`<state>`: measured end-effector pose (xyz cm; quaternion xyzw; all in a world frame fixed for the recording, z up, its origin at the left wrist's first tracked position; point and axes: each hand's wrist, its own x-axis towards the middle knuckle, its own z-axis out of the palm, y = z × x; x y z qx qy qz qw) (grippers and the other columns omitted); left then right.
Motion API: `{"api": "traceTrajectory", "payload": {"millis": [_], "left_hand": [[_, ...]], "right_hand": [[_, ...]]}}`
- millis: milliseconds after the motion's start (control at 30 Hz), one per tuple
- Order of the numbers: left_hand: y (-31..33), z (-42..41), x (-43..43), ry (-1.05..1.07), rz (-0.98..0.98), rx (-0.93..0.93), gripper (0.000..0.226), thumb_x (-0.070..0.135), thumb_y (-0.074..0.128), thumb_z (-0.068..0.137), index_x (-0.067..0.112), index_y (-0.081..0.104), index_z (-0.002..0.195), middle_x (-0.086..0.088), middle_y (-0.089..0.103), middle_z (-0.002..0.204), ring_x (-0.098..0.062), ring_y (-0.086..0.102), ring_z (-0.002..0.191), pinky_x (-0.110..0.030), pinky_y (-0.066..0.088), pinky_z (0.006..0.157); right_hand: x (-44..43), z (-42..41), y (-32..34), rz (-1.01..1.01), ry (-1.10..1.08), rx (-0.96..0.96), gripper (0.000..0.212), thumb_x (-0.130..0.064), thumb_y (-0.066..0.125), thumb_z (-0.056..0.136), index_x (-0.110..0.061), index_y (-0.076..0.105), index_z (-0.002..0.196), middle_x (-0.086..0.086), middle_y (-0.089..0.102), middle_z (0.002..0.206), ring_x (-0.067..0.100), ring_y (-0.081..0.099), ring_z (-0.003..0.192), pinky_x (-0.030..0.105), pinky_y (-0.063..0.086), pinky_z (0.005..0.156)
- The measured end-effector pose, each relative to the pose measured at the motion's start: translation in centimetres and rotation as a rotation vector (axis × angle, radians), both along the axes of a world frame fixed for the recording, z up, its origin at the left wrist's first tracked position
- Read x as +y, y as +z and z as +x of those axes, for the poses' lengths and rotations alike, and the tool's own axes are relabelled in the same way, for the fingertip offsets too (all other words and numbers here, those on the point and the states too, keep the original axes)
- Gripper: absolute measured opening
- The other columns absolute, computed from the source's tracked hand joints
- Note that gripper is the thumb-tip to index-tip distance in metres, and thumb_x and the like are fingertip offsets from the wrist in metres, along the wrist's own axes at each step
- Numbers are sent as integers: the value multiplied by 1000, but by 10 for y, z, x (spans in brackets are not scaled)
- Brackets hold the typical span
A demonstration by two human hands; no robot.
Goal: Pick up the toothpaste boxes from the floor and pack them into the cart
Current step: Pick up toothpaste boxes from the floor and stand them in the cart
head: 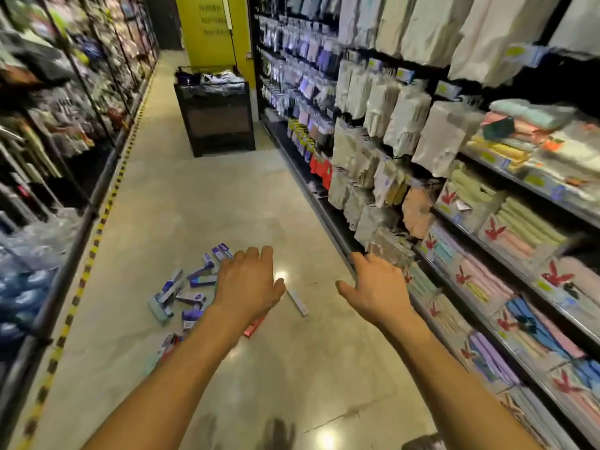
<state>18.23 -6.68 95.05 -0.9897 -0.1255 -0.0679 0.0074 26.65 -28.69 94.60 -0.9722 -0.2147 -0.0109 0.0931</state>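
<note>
**Status: nothing packed yet**

Both hands are out ahead, palms down, holding nothing. Left hand (248, 280): fingers loose and spread, over the right edge of the pile. Right hand (378, 287): fingers spread, in front of the low shelves (487, 287) at my 3 o'clock. As far as I can tell, neither is touching a box.

Boxes (188, 287): a scattered heap on the floor (194, 206), at 9 o'clock from the left hand. Mostly purple and white, lying flat at all angles, some overlapping. One pale box (297, 302) lies alone between the hands, at 4 o'clock from the left. A red box (255, 324) pokes out under my left wrist at 6 o'clock.

Cart: not in view. The black bin (216, 118) at 12 o'clock down the aisle looks like a store display, but I can't be sure.

My read: zero done, the whole pile is left. The first grab is pending, and the pale box looks easiest.
</note>
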Motion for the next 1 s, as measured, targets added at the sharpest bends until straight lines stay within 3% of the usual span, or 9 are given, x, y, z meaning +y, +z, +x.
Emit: {"api": "traceTrajectory", "payload": {"millis": [167, 667, 733, 833, 933, 1000], "left_hand": [[-19, 33, 47, 42, -41, 56, 47, 52, 47, 91, 19, 48, 125, -5, 61, 114, -28, 59, 103, -38, 43, 78], [-70, 188, 170, 293, -197, 88, 50, 47, 53, 94, 17, 49, 134, -10, 61, 116, -31, 60, 106, -39, 45, 80], [-85, 210, 189, 343, -233, 76, 51, 47, 52, 95, 18, 50, 136, -11, 61, 119, -32, 61, 107, -41, 49, 84], [-122, 244, 223, 342, -217, 94, 50, 47, 51, 94, 13, 56, 131, -12, 66, 107, -32, 66, 94, -44, 57, 75], [-165, 287, 263, 391, -282, 188, 58, 52, 47, 98, 16, 44, 143, -9, 60, 123, -30, 60, 112, -42, 50, 86], [-201, 318, 291, 404, -291, 220, 59, 50, 48, 97, 15, 43, 144, -10, 59, 124, -31, 59, 112, -42, 48, 85]], "right_hand": [[45, 41, -23, -13, 45, 58, 56, -56, 56, 91, -26, 50, 138, 2, 61, 124, 27, 58, 116, 42, 45, 94], [190, 231, -91, 32, 164, 98, 59, -55, 63, 88, -22, 52, 136, 5, 62, 123, 28, 59, 113, 41, 46, 93], [209, 257, -106, 22, 168, 119, 61, -55, 63, 88, -21, 51, 137, 6, 61, 125, 28, 58, 113, 41, 47, 94], [241, 300, -136, 5, 159, 146, 63, -55, 64, 88, -19, 50, 139, 7, 60, 126, 29, 59, 112, 41, 46, 92], [274, 343, -177, 7, 121, 166, 62, -53, 66, 87, -18, 52, 137, 7, 61, 122, 29, 59, 108, 41, 45, 90], [294, 371, -213, 1, 100, 180, 61, -53, 66, 87, -19, 53, 136, 6, 62, 122, 27, 60, 107, 41, 46, 91]]}}
